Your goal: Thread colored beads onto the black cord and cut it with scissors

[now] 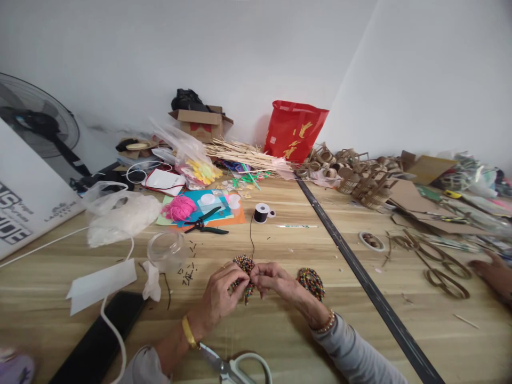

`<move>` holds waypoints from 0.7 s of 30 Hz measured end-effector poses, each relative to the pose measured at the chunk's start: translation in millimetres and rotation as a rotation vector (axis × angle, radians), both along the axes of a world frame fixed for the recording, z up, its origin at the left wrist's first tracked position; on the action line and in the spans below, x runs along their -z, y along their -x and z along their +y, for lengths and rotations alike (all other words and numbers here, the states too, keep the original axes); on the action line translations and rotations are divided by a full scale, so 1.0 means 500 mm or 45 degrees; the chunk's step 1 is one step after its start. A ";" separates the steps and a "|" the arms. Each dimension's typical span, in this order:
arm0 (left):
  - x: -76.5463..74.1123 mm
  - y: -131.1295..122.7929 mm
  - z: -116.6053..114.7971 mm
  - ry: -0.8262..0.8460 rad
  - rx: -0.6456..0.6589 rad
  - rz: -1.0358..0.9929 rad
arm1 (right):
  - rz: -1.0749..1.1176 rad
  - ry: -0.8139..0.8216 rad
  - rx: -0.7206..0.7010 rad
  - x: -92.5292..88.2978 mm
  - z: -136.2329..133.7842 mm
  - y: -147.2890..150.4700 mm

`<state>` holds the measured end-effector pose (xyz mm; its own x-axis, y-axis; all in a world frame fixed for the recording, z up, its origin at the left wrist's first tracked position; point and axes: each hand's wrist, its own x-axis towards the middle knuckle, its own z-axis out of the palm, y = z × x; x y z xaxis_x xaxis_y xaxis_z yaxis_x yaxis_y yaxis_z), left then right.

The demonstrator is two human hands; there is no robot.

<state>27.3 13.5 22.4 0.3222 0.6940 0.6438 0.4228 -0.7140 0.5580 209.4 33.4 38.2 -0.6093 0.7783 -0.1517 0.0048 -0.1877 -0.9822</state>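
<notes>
Between my fingertips is a bunch of multicoloured bead strands, partly hidden by both hands, its lower end hanging below them. My left hand pinches at the left side of the bunch. From the right, my right hand is closed in a pinch, its tips almost touching the left ones. A thin black cord runs from a spool down to the beads at my fingers. The exact grip on cord and beads is too small to see clearly. A second coil of bead strands lies beside my right wrist.
Scissors lie near my left wrist, black-handled pliers beyond. A clear jar, dark phone-like slab and pink yarn are leftward. A dark strip crosses the table; another person's hand rests at right.
</notes>
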 end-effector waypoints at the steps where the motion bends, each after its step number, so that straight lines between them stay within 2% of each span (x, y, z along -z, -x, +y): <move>1: 0.000 -0.001 -0.002 -0.023 -0.013 0.004 | 0.013 0.018 -0.001 0.001 0.000 0.000; 11: -0.007 -0.004 -0.011 -0.185 -0.075 0.052 | 0.109 0.050 0.078 0.005 0.000 0.003; 21: -0.001 -0.004 -0.006 -0.039 -0.042 0.023 | 0.023 -0.005 0.078 -0.006 -0.004 0.008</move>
<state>29.4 10.5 23.2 0.3113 0.6846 0.6591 0.4560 -0.7161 0.5284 205.5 31.3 41.0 -0.5633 0.8147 -0.1381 -0.0244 -0.1835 -0.9827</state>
